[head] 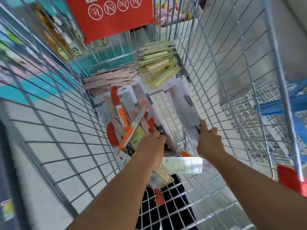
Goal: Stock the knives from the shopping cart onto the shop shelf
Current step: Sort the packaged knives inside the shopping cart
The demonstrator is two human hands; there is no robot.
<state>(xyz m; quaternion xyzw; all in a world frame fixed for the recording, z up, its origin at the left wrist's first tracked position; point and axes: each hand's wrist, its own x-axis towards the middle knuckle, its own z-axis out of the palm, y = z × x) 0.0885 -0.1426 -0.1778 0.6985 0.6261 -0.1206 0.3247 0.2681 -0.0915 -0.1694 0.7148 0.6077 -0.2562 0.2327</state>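
I look down into a wire shopping cart [224, 83] holding packaged knives. My right hand [208, 141] grips the handle end of a carded cleaver [181, 103] that lies along the cart's right side. My left hand [153, 144] reaches into the heap, its fingers curled round the dark handle of another carded knife [162, 130]. Orange-handled knives [127, 128] and pink sheathed knives [113, 78] are piled on the left. Several pale yellow-green knife packs [157, 63] are stacked at the far end.
A red safety flap [109, 17] hangs at the cart's far end. A white labelled pack [181, 165] lies under my wrists. Shop shelving with blue rails [282, 103] shows through the right wall, teal and grey floor through the left.
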